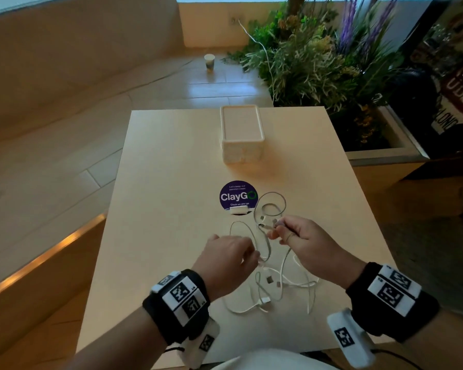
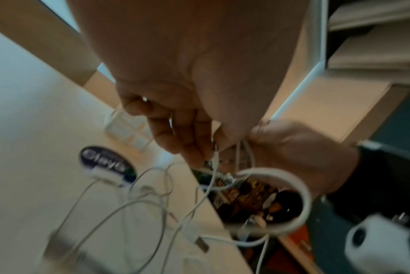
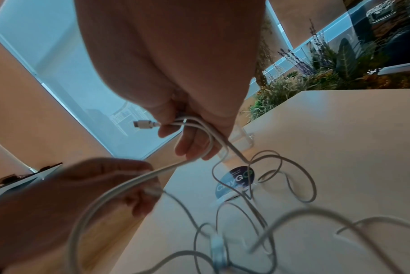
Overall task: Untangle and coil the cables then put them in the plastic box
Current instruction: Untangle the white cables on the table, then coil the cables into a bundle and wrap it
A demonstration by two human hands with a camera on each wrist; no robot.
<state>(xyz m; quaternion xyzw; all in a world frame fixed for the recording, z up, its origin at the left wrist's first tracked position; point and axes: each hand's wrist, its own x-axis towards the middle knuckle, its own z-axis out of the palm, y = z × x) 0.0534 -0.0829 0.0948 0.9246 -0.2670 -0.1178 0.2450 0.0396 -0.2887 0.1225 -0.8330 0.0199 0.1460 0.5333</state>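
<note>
A tangle of white cables lies on the near half of the beige table, with loops reaching toward a round purple sticker. My left hand hovers over the tangle and pinches a thin white cable between fingertips. My right hand grips a bundle of cable strands, and a plug end sticks out past its fingers. The clear plastic box stands with its lid on, beyond the sticker at the table's far middle.
The purple ClayGo sticker sits mid-table between the cables and the box. A planter with green and purple plants stands past the far right corner. A paper cup stands on the floor beyond the table.
</note>
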